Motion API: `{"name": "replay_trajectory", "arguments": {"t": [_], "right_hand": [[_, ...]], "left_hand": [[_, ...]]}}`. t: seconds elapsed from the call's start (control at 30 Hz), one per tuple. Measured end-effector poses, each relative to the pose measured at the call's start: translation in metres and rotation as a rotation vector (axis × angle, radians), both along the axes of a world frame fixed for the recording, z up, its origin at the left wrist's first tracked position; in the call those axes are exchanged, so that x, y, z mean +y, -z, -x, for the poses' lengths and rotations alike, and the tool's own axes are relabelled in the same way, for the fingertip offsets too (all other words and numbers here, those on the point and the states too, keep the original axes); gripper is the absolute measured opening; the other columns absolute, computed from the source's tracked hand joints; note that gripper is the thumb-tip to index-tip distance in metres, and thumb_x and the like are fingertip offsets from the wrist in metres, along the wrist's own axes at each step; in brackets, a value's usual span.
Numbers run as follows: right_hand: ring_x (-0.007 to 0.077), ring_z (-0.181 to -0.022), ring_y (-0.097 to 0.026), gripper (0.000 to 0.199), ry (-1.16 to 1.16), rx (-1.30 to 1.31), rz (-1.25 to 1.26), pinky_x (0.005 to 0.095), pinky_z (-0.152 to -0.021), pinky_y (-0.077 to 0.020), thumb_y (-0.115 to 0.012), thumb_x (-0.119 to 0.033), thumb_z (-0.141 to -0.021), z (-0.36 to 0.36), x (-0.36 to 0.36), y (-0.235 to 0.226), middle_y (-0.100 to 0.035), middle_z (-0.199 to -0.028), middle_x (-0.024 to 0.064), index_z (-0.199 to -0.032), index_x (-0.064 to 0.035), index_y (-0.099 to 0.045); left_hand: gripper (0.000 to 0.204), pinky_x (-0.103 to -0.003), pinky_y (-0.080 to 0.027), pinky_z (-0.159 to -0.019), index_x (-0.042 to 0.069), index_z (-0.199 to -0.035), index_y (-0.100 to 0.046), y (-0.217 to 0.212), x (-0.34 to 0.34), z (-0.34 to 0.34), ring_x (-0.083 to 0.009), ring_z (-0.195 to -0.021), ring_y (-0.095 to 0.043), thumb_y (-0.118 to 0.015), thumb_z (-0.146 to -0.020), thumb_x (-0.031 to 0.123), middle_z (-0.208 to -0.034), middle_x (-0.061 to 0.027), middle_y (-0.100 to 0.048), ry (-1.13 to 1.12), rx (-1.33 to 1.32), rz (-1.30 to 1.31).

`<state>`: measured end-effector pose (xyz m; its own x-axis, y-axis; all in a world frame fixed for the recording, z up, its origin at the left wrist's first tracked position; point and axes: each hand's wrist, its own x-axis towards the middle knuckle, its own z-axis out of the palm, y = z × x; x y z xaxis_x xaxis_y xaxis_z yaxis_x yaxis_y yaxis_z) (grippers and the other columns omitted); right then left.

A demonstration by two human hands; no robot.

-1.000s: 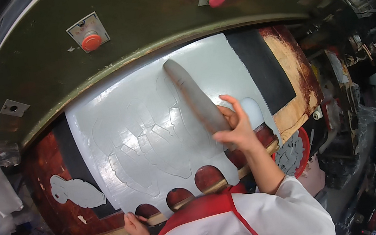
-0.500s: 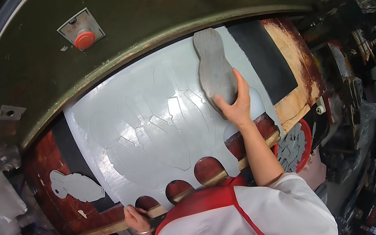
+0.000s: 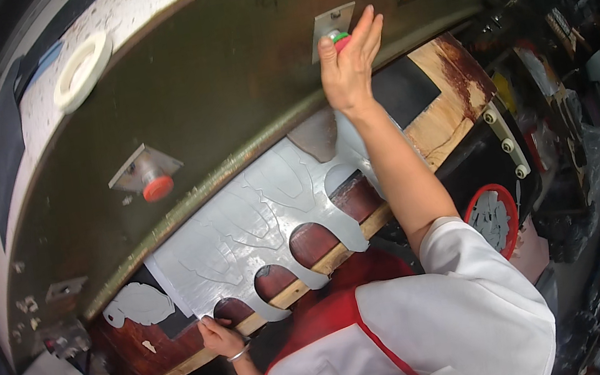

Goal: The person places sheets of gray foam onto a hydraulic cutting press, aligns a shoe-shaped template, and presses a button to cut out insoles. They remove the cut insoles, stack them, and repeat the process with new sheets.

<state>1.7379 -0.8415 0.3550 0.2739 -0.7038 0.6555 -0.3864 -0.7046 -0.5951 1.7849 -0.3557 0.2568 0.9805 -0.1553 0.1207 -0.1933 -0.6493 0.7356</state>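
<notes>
My right hand (image 3: 351,71) is raised against the front of the green machine head, its fingers stretched out and its palm at the red-and-green push button (image 3: 342,41). Down at the near left, my left hand (image 3: 221,337) has its fingers closed at the edge of a grey sheet (image 3: 253,214). The sheet has outlines of cut shapes and several round cut-outs along its near edge. On its right part lies a grey sole-shaped block (image 3: 316,138), mostly hidden beneath the machine head and beside my right forearm.
The green machine head (image 3: 220,67) spans the far side, with a second red button (image 3: 157,187) on it. Pale cut pieces (image 3: 139,305) rest on the brown board (image 3: 127,353) at left. A red basin (image 3: 513,221) of grey scraps stands at right. A white ring (image 3: 83,72) sits above.
My right hand has let go of the sole-shaped block and gone up to the push button. The view has shifted, and the machine head now hides more of the sheet and block.
</notes>
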Motion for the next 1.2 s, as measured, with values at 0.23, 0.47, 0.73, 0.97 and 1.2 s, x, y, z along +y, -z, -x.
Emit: {"name": "replay_trajectory", "arguments": {"t": [0.23, 0.47, 0.73, 0.97, 1.2], "right_hand": [[0.0529, -0.137, -0.012, 0.100, 0.043, -0.060, -0.017, 0.0557, -0.111, -0.0157, -0.066, -0.044, -0.084, -0.006, 0.006, 0.020, -0.004, -0.149, 0.0375, -0.147, 0.0062, -0.007], [0.0396, -0.108, -0.053, 0.065, 0.205, 0.259, -0.248, 0.0466, -0.095, -0.0424, -0.077, -0.035, -0.073, 0.064, 0.053, 0.066, -0.056, -0.115, 0.0260, -0.123, 0.0000, -0.055], [0.0378, -0.065, -0.061, 0.040, -0.002, 0.228, -0.497, 0.0484, -0.060, -0.0468, -0.065, -0.037, -0.085, 0.094, 0.076, 0.107, -0.061, -0.065, 0.0180, -0.062, -0.0050, -0.062], [0.0344, -0.068, -0.059, 0.032, -0.023, 0.144, -0.459, 0.0463, -0.064, -0.0476, -0.068, -0.025, -0.081, 0.185, 0.137, 0.092, -0.056, -0.064, 0.0159, -0.061, -0.0029, -0.058], [0.0487, -0.131, -0.029, 0.083, -0.057, 0.377, -0.389, 0.0505, -0.100, -0.0409, -0.076, -0.031, -0.068, 0.191, 0.152, 0.063, -0.045, -0.130, 0.0278, -0.139, -0.0084, -0.041]], "left_hand": [[0.042, -0.035, -0.039, -0.050, 0.003, -0.074, -0.050, -0.003, -0.032, -0.072, -0.0183, -0.048, -0.051, -0.040, -0.103, 0.032, -0.053, -0.0064, -0.053, 0.011, -0.087, 0.003], [0.042, -0.034, -0.040, -0.053, 0.002, -0.074, -0.050, 0.004, -0.020, -0.078, -0.0162, -0.052, -0.050, -0.043, -0.102, 0.032, -0.055, -0.0068, -0.052, 0.047, -0.085, 0.031], [0.049, -0.036, -0.040, -0.052, -0.004, -0.077, -0.051, 0.050, -0.002, -0.091, -0.0203, -0.051, -0.047, -0.043, -0.102, 0.038, -0.056, -0.0108, -0.051, 0.037, -0.128, 0.045], [0.044, -0.044, -0.049, -0.086, -0.010, -0.110, -0.062, 0.029, 0.038, -0.012, -0.0380, -0.097, -0.061, -0.043, -0.101, 0.028, -0.105, -0.0277, -0.064, 0.012, 0.030, 0.100], [0.048, -0.041, -0.044, -0.096, -0.009, -0.123, -0.053, -0.002, 0.070, 0.034, -0.0367, -0.107, -0.057, -0.046, -0.099, 0.031, -0.119, -0.0273, -0.059, 0.094, 0.250, -0.073]]}}
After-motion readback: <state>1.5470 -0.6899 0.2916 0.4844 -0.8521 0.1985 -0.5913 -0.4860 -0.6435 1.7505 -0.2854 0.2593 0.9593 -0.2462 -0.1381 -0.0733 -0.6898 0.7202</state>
